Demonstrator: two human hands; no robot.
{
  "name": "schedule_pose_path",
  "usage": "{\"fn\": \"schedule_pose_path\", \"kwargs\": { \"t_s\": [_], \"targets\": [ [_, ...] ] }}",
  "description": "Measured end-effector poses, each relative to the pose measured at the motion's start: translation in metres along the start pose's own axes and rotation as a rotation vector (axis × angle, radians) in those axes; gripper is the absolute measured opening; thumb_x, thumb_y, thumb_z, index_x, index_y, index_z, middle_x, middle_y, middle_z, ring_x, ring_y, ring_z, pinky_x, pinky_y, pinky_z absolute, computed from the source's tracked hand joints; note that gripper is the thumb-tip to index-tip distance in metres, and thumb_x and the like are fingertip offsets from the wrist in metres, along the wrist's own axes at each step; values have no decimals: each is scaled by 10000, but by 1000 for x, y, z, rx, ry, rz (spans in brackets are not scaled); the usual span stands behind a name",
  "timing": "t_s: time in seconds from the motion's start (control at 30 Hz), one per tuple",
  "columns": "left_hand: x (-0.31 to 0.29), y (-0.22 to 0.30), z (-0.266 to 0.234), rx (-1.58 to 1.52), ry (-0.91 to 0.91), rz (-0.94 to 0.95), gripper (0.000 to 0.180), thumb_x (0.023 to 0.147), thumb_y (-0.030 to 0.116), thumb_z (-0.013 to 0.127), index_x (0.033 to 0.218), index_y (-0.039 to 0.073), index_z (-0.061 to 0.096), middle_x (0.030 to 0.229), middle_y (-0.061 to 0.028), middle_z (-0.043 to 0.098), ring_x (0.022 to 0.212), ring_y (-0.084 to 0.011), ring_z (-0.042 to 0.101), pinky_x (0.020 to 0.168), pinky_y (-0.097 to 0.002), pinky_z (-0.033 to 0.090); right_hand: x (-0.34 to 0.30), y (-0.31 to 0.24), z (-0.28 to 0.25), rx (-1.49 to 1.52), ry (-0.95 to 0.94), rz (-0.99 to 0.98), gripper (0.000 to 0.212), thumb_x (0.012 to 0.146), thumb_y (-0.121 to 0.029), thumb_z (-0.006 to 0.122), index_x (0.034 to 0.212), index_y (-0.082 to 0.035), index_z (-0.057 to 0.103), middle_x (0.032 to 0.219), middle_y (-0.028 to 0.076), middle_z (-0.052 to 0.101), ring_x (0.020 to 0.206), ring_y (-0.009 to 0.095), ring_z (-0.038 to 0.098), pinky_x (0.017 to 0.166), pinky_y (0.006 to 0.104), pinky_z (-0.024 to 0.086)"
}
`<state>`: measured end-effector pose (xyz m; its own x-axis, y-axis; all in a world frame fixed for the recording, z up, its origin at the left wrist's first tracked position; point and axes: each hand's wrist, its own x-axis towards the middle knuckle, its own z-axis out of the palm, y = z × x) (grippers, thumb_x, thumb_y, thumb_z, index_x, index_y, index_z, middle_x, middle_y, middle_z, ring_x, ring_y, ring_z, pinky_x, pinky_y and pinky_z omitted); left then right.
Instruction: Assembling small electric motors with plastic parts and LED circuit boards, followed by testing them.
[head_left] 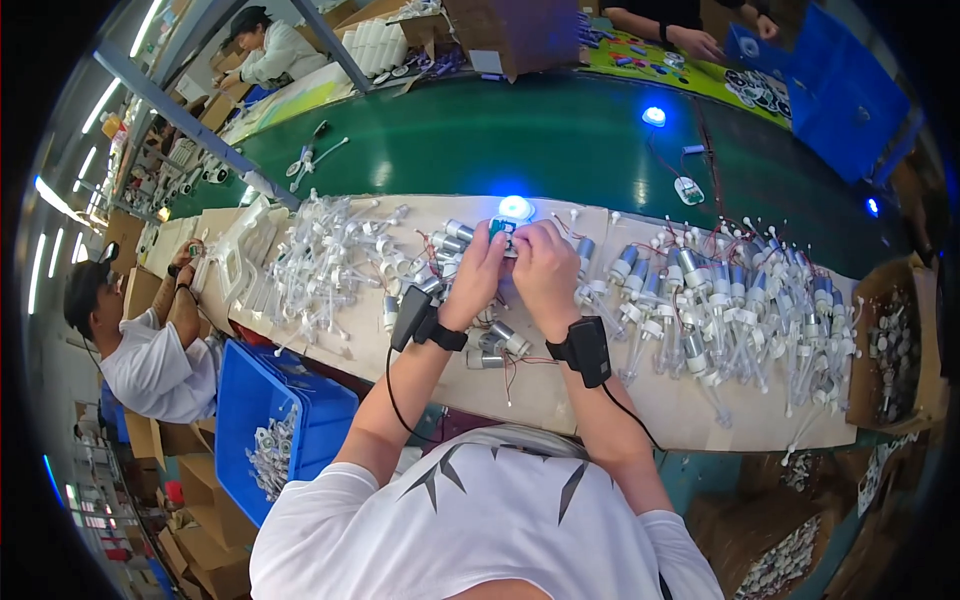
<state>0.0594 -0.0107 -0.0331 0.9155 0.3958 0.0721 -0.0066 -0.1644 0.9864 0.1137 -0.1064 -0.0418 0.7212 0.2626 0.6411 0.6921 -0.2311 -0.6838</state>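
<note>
At the left, a person in a white shirt (pixel 160 375) is near a blue bin (pixel 238 405) with small pale parts (pixel 272 458) inside, while farther away a long green surface (pixel 430 140) runs across, having a brown cardboard box (pixel 525 40) at its far edge and a blue container (pixel 845 90) at the right.

circuit board (pixel 503 229) in both hands (pixel 476 272) over worktop (pixel 690 425), bin (pixel 232 425) left, box (pixel 926 345) right

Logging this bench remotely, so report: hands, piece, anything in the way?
Left hand pinching small green board; right hand close beside it, grip unclear. Lit blue lamp just beyond. Loose silver cylinders crowd the near side.
</note>
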Motion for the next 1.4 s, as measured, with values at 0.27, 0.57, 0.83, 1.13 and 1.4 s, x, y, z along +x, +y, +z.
{"fn": "schedule_pose_path", "kwargs": {
  "t_s": [0.27,0.57,0.83,1.13,1.4],
  "targets": [
    [11,10,-6,-105,8,8,206,914,199,519,952,24,417,758,-55,588,595,-41,510,472,-171,362,14,1,-18,223,66,126,41,785,-80,596,780,-40,588,758,93,582,628,255,574,548,325,445],
    [45,67,-34,-170,150,251,242,889,200,571,944,17,423,795,-75,611,595,-74,559,468,-171,355,13,78,-37,152,-221,497,265,762,-238,652,899,-12,635,817,138,643,737,258,627,633,332,473],
    [75,87,-64,-87,178,275,241,894,230,564,897,24,439,797,-89,641,597,-73,566,470,-176,372,12,59,-37,12,-342,451,347,811,-355,587,815,-13,645,731,144,638,719,318,617,651,375,475],
    [116,75,-92,-52,182,259,249,893,246,562,883,25,447,773,-88,632,577,-73,563,473,-180,391,11,62,-40,-84,-376,450,379,820,-384,571,789,-12,639,758,159,640,754,342,610,650,402,467],
    [162,63,-121,-129,170,204,240,898,237,550,935,16,467,810,-86,631,618,-90,592,498,-194,440,11,57,-40,-232,-445,418,304,792,-307,621,848,-8,619,826,161,636,794,336,610,683,410,475]
  ]
}}
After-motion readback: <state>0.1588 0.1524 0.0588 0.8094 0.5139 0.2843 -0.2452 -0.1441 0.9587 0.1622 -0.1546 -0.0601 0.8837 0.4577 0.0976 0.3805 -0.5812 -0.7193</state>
